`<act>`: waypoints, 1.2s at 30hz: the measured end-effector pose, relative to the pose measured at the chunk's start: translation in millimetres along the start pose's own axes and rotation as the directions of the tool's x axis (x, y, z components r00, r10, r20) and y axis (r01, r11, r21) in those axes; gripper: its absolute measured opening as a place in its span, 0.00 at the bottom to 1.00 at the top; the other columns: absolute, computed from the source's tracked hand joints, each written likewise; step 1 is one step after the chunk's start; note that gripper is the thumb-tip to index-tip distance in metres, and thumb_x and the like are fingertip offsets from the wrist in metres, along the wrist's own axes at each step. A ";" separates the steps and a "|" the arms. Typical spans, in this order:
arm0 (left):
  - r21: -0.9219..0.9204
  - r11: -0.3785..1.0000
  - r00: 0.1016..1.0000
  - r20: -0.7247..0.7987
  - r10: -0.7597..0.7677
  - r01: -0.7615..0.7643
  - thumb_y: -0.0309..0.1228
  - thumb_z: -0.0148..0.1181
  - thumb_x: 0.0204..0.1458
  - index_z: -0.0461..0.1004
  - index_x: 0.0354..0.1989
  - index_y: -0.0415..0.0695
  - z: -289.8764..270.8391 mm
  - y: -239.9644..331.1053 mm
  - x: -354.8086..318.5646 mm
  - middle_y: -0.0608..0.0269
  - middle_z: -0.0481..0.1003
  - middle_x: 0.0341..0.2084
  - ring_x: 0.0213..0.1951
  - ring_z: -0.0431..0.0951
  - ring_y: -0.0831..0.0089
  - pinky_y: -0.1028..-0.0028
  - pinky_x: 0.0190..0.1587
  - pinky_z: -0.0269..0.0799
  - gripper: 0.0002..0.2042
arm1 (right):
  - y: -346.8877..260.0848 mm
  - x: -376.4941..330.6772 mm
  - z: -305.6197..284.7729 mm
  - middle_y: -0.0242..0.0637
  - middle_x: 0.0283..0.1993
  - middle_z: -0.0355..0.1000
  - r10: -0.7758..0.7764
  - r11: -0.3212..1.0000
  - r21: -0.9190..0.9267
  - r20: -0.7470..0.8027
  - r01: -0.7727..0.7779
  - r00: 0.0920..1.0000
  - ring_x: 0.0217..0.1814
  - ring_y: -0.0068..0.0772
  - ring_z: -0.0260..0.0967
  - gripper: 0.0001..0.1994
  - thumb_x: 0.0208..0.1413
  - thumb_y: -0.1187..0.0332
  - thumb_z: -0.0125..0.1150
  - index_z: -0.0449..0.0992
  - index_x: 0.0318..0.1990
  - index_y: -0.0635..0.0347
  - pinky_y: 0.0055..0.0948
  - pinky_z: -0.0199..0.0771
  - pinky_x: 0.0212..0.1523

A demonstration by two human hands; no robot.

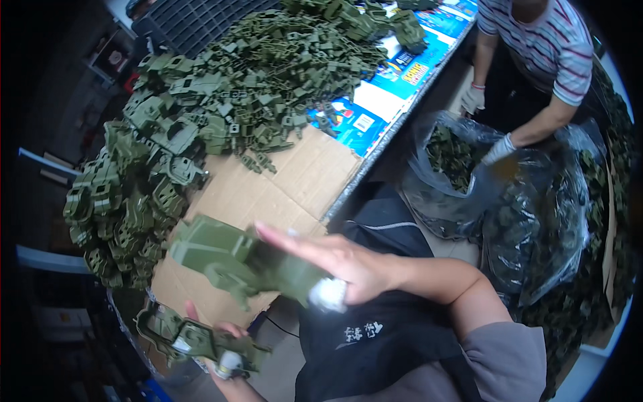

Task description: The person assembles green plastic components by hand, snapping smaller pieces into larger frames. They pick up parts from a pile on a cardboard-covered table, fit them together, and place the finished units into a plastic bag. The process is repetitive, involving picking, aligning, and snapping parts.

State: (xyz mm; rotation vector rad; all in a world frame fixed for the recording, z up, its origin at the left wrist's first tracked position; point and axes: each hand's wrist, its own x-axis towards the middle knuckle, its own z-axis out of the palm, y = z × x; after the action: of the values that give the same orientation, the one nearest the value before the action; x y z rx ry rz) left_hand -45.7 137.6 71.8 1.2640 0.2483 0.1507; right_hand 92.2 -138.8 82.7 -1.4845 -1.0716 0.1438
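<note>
My right hand point(351, 261) grips an army-green plastic toy vehicle body point(211, 244) above the cardboard, its edges smeared by motion. Something white, like a wrap, covers a fingertip of this hand. Lower left, my left hand point(231, 375) holds a second green plastic part point(191, 338), a hollow shell tilted so its inside shows. That hand also has a white wrap on a finger. The two parts are apart. Flat brown cardboard point(288, 174) lies under and beyond them on the table.
A large heap of small green plastic parts point(268, 74) covers the far table, with bigger shells point(127, 194) piled at left. A dark plastic crate point(201, 20) stands behind. At right, a gloved co-worker point(536, 53) reaches into clear bags point(435, 194) of green parts.
</note>
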 end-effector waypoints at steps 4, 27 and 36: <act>-0.078 0.985 0.969 0.203 -0.138 0.156 0.40 0.49 0.57 0.46 0.59 0.47 10.9 -15.4 3.5 0.50 0.70 0.30 0.33 0.73 0.60 0.63 0.39 0.73 0.26 | 50.1 43.3 16.7 0.55 0.50 0.62 0.208 0.848 -0.495 -0.019 -0.190 0.978 0.52 0.55 0.63 0.39 0.46 0.62 0.61 0.49 0.67 0.51 0.39 0.65 0.50; -0.033 0.628 0.610 0.280 -0.741 0.777 0.38 0.44 0.60 0.53 0.63 0.41 33.9 -144.8 11.5 0.54 0.67 0.53 0.52 0.71 0.65 0.69 0.54 0.68 0.25 | 55.7 -64.8 -63.0 0.42 0.35 0.73 0.036 0.628 -0.666 -0.493 -0.403 0.869 0.37 0.43 0.73 0.11 0.41 0.74 0.64 0.74 0.36 0.57 0.33 0.73 0.36; 0.203 0.686 0.500 0.547 -0.671 0.698 0.33 0.60 0.51 0.53 0.65 0.43 54.5 -151.6 14.6 0.61 0.63 0.57 0.56 0.65 0.74 0.74 0.57 0.62 0.33 | 40.9 -140.3 45.1 0.43 0.29 0.70 0.464 0.806 -0.379 -0.071 -0.454 0.883 0.32 0.45 0.71 0.14 0.42 0.77 0.61 0.74 0.41 0.58 0.38 0.73 0.31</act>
State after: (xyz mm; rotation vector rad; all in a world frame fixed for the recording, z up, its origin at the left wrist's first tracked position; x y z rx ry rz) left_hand -20.7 45.9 -59.1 1.0156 0.1905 -0.9379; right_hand 5.6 -193.5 -30.9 -2.0970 -0.7616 0.3064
